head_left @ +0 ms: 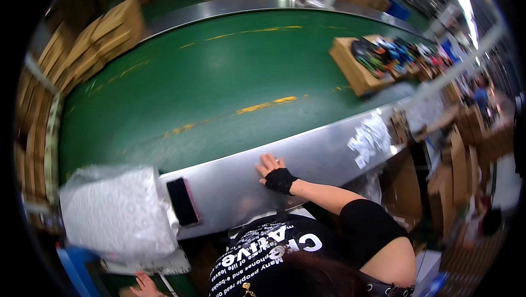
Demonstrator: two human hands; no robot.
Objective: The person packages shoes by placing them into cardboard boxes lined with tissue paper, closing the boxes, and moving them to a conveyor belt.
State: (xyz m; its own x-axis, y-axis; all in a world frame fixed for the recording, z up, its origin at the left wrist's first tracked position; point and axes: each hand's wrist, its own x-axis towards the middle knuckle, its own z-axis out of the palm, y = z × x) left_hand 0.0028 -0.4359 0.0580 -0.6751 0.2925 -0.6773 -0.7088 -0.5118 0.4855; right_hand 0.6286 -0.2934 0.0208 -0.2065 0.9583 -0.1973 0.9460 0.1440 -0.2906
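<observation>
Just past L hand (145,286), wrapped white pkg (118,209); phone (183,202) L of R hand (275,176).

The green surface (219,72) has yellow streaks (266,105), the ledge (323,154) is silver-grey, the glove (279,181) black, the phone (182,202) pink-edged black.

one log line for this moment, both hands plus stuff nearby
left hand: near white wrapped bundle | right hand: open over metal counter | phone: beside bundle | small white pieces: counter's right part
</observation>
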